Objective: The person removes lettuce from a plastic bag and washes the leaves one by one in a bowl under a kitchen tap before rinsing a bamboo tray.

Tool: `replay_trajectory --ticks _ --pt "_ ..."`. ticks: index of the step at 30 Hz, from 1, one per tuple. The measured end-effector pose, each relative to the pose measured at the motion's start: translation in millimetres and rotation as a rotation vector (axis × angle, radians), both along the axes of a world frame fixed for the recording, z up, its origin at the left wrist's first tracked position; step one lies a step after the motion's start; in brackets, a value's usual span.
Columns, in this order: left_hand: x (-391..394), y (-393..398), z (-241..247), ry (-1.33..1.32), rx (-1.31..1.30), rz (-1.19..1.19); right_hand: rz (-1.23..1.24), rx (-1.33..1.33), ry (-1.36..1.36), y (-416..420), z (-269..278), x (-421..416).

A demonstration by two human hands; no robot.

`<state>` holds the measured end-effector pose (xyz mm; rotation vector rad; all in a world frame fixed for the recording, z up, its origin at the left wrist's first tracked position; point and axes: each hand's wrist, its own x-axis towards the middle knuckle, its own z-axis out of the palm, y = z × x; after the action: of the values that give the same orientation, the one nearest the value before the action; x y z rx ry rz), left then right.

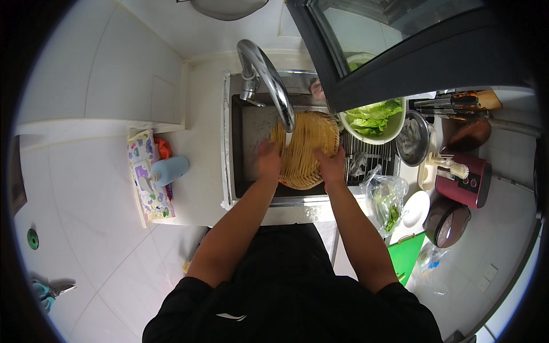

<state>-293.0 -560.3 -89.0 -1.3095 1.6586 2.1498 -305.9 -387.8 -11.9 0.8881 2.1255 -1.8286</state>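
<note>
A round woven bamboo basket (306, 145) is tilted inside the stainless sink (255, 115), under the curved chrome faucet (270, 81). A short white stream of water shows below the spout. My right hand (332, 165) grips the basket's right rim, with the thumb over the inner face and the fingers around the outside. At the left edge of the basket is my left hand (269, 156), blurred by motion; its fingers cannot be made out, nor whether they hold the rim.
An open dark-framed window (411, 55) juts over the sink's back right. Lettuce (373, 118) fills a pale bowl (364, 140) beside a metal bowl (411, 137) on the right. A plastic bag (386, 193) of greens lies nearer me. The blue pump bottle (171, 169) stands left.
</note>
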Motion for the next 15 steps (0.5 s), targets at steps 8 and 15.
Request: replay_trajectory --ticks 8,15 --pt "-85 43 29 -0.136 -0.093 -0.248 0.433 0.296 0.221 -18 20 13" --pt "-33 14 53 -0.026 0.066 -0.134 0.835 0.434 0.378 -20 -10 20"
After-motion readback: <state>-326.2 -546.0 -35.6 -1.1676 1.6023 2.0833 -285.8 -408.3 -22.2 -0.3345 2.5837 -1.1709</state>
